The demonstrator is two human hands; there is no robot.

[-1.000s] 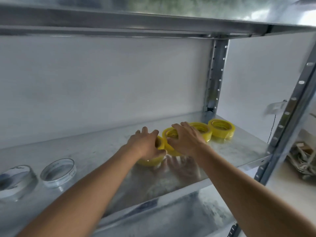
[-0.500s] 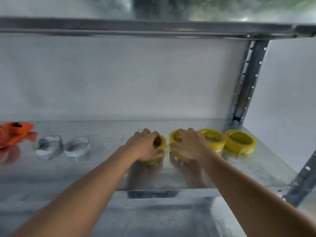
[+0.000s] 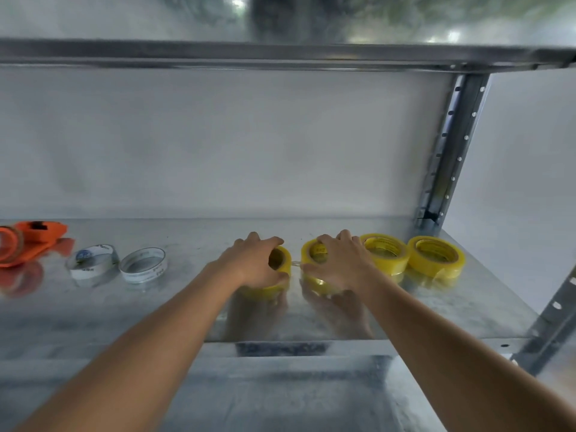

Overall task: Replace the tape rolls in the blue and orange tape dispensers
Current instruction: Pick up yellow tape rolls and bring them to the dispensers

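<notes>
Several yellow tape rolls lie in a row on the metal shelf (image 3: 467, 307). My left hand (image 3: 252, 263) grips the leftmost yellow roll (image 3: 282, 260) from above, fingers curled over its rim. My right hand (image 3: 338, 265) grips the second yellow roll (image 3: 314, 254) beside it. A small gap separates these two rolls. Two more yellow rolls (image 3: 385, 252) (image 3: 436, 257) lie flat to the right. The orange tape dispenser (image 3: 34, 238) lies at the far left of the shelf. No blue dispenser is in view.
Two empty white tape cores (image 3: 93, 260) (image 3: 143, 268) sit between the orange dispenser and my left hand. A perforated steel upright (image 3: 448, 151) stands at the back right, another (image 3: 551, 316) at the front right. An upper shelf (image 3: 280, 56) runs overhead.
The view has swung left, bringing the orange dispenser and white cores into sight. My hands have drawn the two rolls slightly apart; both stay on the shelf.
</notes>
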